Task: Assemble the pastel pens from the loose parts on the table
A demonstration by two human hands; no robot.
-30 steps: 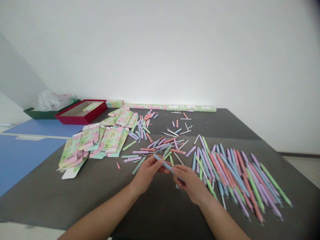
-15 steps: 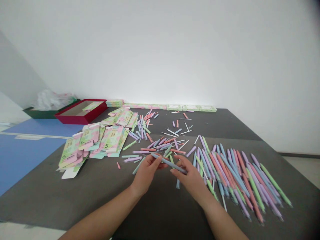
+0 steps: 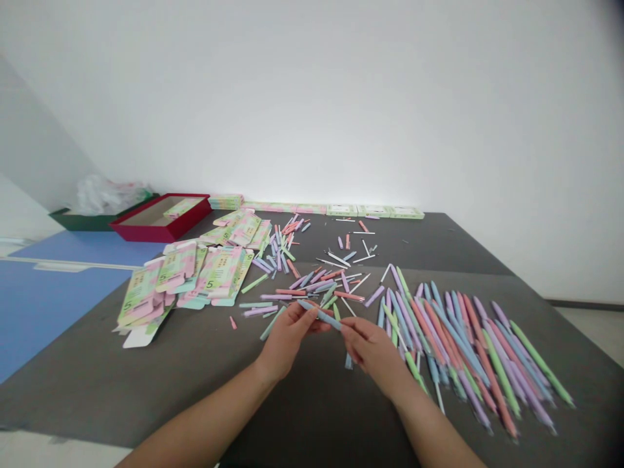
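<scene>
A light blue pen (image 3: pixel 327 317) is held level between my hands, over the near middle of the dark table. My left hand (image 3: pixel 291 335) closes around its left part, thumb on top. My right hand (image 3: pixel 374 351) pinches its right end, which the fingers hide. Just beyond lie loose pen barrels (image 3: pixel 312 283) in purple, blue, red and green, with thin white refills (image 3: pixel 336 259) among them. Beside my right hand spreads a large pile of pens (image 3: pixel 453 338) in the same pastel colours.
Flattened printed cartons (image 3: pixel 219 273) lie at the left. A red box tray (image 3: pixel 163 227) and a green tray (image 3: pixel 88 223) holding a clear plastic bag (image 3: pixel 104 195) stand at the far left. Small boxes (image 3: pixel 341 210) line the back edge by the wall.
My right hand has shifted its hold, from fingers spread along the pen to a pinch at its right end. My left hand stays almost in place.
</scene>
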